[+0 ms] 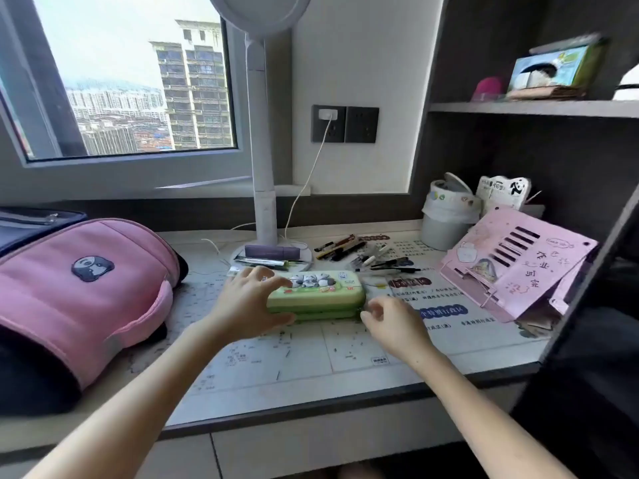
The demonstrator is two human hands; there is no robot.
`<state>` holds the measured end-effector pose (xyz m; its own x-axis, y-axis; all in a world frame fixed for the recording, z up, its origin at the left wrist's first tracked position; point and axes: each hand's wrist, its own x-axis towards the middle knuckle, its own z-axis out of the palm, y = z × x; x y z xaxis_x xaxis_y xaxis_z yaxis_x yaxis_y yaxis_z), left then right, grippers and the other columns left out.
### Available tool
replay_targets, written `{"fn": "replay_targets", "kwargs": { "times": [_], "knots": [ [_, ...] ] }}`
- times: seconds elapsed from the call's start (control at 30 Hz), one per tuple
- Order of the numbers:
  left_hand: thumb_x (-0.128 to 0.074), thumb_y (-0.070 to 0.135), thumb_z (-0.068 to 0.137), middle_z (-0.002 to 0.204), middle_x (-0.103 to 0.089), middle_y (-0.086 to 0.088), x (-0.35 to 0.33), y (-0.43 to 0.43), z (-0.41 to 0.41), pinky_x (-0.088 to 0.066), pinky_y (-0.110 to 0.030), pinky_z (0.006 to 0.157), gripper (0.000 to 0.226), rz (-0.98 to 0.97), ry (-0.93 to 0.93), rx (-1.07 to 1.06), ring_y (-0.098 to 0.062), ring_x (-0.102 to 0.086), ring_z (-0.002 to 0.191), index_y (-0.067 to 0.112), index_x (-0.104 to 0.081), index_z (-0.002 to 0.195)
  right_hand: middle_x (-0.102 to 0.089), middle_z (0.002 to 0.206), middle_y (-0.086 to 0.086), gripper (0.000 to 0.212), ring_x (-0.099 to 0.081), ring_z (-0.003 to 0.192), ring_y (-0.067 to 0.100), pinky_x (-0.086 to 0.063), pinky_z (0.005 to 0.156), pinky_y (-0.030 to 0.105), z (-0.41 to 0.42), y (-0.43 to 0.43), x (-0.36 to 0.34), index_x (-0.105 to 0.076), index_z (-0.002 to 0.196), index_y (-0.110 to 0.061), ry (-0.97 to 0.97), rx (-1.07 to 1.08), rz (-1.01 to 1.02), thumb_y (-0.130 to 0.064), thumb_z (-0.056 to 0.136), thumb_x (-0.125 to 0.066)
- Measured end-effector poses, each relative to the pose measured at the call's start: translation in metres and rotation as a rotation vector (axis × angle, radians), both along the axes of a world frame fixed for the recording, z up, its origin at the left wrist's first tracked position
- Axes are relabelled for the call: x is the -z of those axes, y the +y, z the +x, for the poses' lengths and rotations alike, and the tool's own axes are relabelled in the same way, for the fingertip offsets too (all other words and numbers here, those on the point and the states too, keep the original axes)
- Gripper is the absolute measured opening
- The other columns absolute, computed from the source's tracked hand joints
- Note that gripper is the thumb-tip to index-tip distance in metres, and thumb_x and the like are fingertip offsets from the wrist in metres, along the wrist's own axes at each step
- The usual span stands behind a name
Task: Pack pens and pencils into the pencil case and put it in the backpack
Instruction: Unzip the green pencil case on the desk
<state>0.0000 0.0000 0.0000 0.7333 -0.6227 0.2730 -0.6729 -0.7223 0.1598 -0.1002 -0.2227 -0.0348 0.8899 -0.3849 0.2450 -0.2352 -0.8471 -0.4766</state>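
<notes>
Desk | pencil case | left hand clasps its left end | right hand pinches right corner

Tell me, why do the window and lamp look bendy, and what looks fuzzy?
Head view: the wide-angle lens bows the window frame and tilts the lamp pole; soft daylight lights the desk, with no hard shadows; the box on the shelf is smeared and the right hand slightly blurred; the pencil case looks fairly sharp.
</notes>
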Motion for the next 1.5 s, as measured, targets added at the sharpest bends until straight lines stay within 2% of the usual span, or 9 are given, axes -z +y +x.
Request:
{"fn": "replay_targets", "kwargs": {
  "times": [0.13,0.3,0.57,0.63,0.77,0.9,1.1,1.27,1.5],
  "knots": [
    [-0.062,0.059,0.072,0.148,-0.028,-0.006,0.003,-0.016,0.013,-0.023,-0.043,0.11,0.079,0.228,0.073,-0.078,-0.027,-0.024,0.135,0.041,-0.025,0.139,-0.064,0.105,0.006,0.034,-0.06,0.096,0.024,-0.05,0.077,0.032,0.016,0.003,0.019,-0.06,0.105,-0.009,0.124,0.081,0.015,-0.039,0.09,-0.053],
    [-0.055,0.071,0.068,0.152,-0.02,-0.005,0.015,-0.029,0.043,-0.027,-0.044,0.109,0.093,0.293,0.263,-0.133,-0.028,-0.018,0.138,0.044,-0.007,0.142,-0.061,0.091,0.002,0.025,-0.058,0.08,0.018,-0.05,0.066,0.031,0.036,0.001,0.043,-0.061,0.085,-0.012,-0.061,0.109,0.009,-0.034,0.091,-0.053],
    [-0.007,0.096,0.047,0.138,-0.041,-0.015,0.011,-0.035,0.044,-0.033,-0.042,0.097,0.108,0.394,0.217,-0.173,-0.03,-0.04,0.124,0.042,-0.023,0.138,-0.049,0.077,-0.005,0.022,-0.049,0.067,0.017,-0.038,0.056,0.03,0.05,-0.014,0.05,-0.046,0.073,-0.016,-0.141,0.025,0.032,-0.02,0.094,-0.049],
    [-0.015,0.095,0.047,0.132,-0.047,-0.013,0.007,-0.038,0.046,-0.04,-0.036,0.085,0.103,0.318,0.283,-0.175,-0.027,-0.047,0.115,0.035,-0.037,0.129,-0.054,0.08,-0.002,0.021,-0.054,0.068,0.02,-0.045,0.06,0.034,0.053,-0.015,0.05,-0.047,0.074,-0.015,-0.144,-0.001,0.014,-0.02,0.094,-0.048],
    [-0.056,0.085,0.048,0.14,-0.037,-0.004,0.013,-0.037,0.052,-0.043,-0.038,0.094,0.112,0.341,0.475,-0.1,-0.024,-0.044,0.116,0.033,-0.014,0.139,-0.057,0.082,0.0,0.02,-0.054,0.067,0.019,-0.045,0.06,0.034,0.052,-0.018,0.052,-0.052,0.076,-0.011,-0.15,-0.057,0.012,-0.019,0.093,-0.048],
    [-0.054,0.083,0.053,0.121,-0.051,-0.004,0.025,-0.04,0.042,-0.046,-0.031,0.074,0.103,0.312,0.226,-0.147,-0.02,-0.05,0.098,0.03,-0.023,0.135,-0.053,0.074,-0.001,0.027,-0.05,0.062,0.016,-0.034,0.055,0.026,0.049,-0.015,0.05,-0.047,0.068,-0.016,-0.16,-0.09,-0.033,-0.021,0.095,-0.046],
    [-0.057,0.079,0.053,0.115,-0.053,-0.009,0.034,-0.05,0.028,-0.041,-0.036,0.08,0.094,0.256,0.181,-0.332,-0.027,-0.051,0.101,0.026,-0.031,0.127,-0.058,0.076,0.008,0.025,-0.055,0.067,0.027,-0.032,0.057,0.03,0.035,0.048,0.05,-0.055,0.07,-0.011,-0.195,-0.252,-0.092,-0.023,0.09,-0.045],
    [-0.059,0.058,0.072,0.131,-0.048,-0.009,-0.015,-0.037,0.042,-0.038,-0.039,0.095,0.077,0.101,0.969,-0.188,-0.028,-0.047,0.116,0.027,-0.032,0.138,-0.044,0.072,0.001,0.026,-0.045,0.062,0.019,-0.03,0.058,0.027,0.027,0.062,0.051,-0.049,0.067,-0.012,-0.251,-0.358,-0.032,-0.018,0.092,-0.048],
    [-0.07,0.057,0.066,0.148,-0.033,-0.007,-0.003,-0.088,0.038,-0.038,-0.038,0.102,0.104,0.306,0.663,-0.134,-0.027,-0.04,0.127,0.028,-0.01,0.145,-0.064,0.076,0.007,0.026,-0.06,0.069,0.024,-0.048,0.061,0.032,0.029,0.053,0.058,-0.068,0.075,-0.009,-0.257,-0.36,0.103,-0.027,0.088,-0.055]
  ]
}}
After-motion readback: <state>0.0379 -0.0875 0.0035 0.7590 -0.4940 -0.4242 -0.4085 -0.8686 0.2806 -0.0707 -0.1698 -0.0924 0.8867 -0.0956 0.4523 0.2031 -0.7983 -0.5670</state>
